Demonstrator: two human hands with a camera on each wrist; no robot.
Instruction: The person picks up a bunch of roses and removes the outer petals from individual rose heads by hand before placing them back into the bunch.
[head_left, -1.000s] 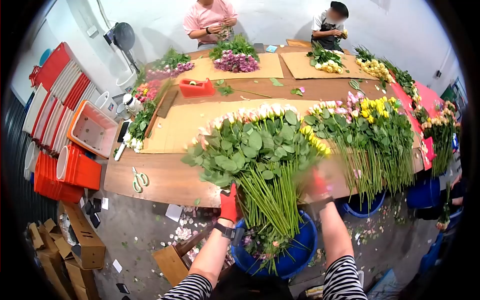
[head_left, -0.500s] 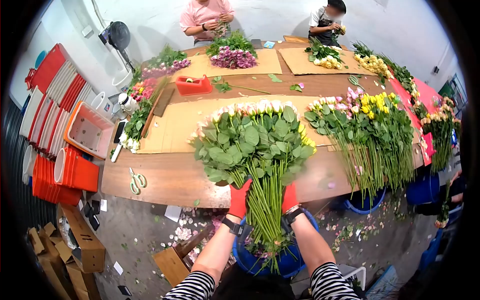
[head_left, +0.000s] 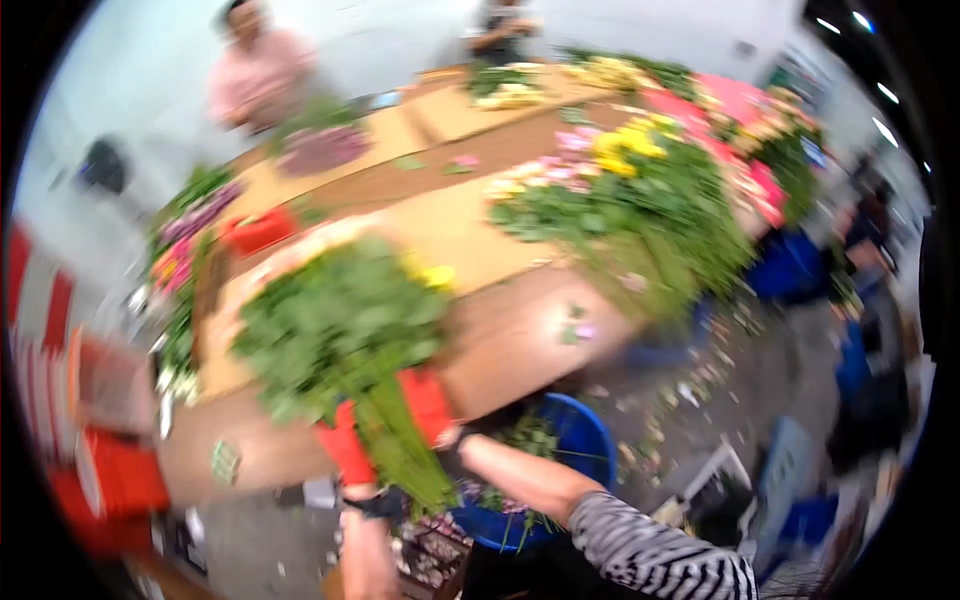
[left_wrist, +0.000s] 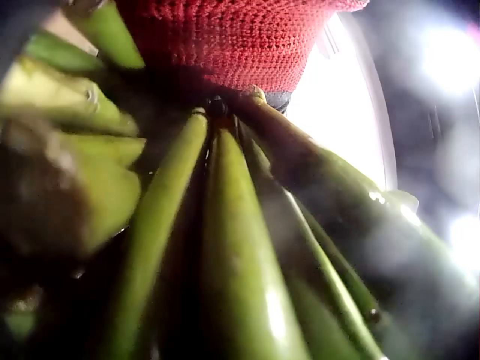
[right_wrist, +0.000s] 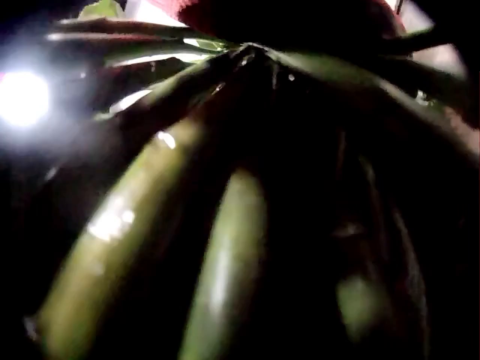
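A large bunch of roses (head_left: 340, 310), blurred by motion, lies over the table's front edge with pale pink heads at the far side and a few yellow ones at its right. My red-gloved left hand (head_left: 347, 450) grips its green stems (head_left: 395, 430) from the left. From the right, my red-gloved right hand (head_left: 425, 405) holds the same stems. Close up in the left wrist view, thick stems (left_wrist: 240, 240) fan out below the red knitted glove (left_wrist: 225, 45). Dark, partly lit stems (right_wrist: 127, 217) fill the right wrist view, and the fingers are mostly hidden there.
Below the stems stands a blue bucket (head_left: 600, 440) with cut greenery in it. Another pile of pink and yellow roses (head_left: 620, 190) lies to the right on cardboard (head_left: 440, 240). A red tape dispenser (head_left: 258, 232) and green-handled scissors (head_left: 226, 462) are on the table. Two people work across it.
My right hand came in from a blurred spot at the right to the stems. Then both hands and the bunch shifted left in view as the head camera swung right and tilted.
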